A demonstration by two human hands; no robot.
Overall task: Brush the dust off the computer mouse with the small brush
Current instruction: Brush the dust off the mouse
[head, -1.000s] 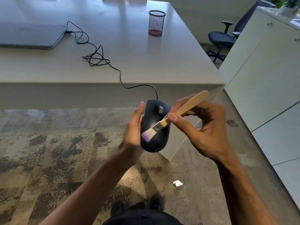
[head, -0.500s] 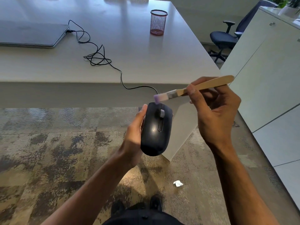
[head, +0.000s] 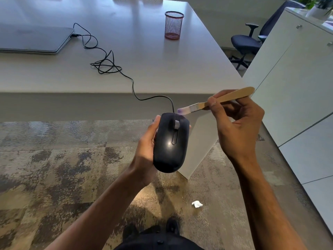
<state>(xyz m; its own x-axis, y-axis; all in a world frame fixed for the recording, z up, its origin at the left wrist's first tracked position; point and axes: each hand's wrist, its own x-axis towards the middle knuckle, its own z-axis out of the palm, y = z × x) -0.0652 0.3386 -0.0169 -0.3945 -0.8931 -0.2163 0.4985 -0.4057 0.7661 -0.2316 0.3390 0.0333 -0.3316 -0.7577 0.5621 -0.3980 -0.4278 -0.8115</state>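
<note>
Left hand point(head: 146, 141) gripping the computer mouse point(head: 171, 141), right hand point(head: 237, 123) pinching the small brush point(head: 212, 102) — sweep lightly from the front edge toward the heel — bristles angled.

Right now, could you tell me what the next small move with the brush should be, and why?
Probably draw the brush down over the mouse toward its rear. The right hand holds its bristles at the front edge near the cable, while the left hand holds the mouse face-up, so its whole top lies open for the stroke.
</note>
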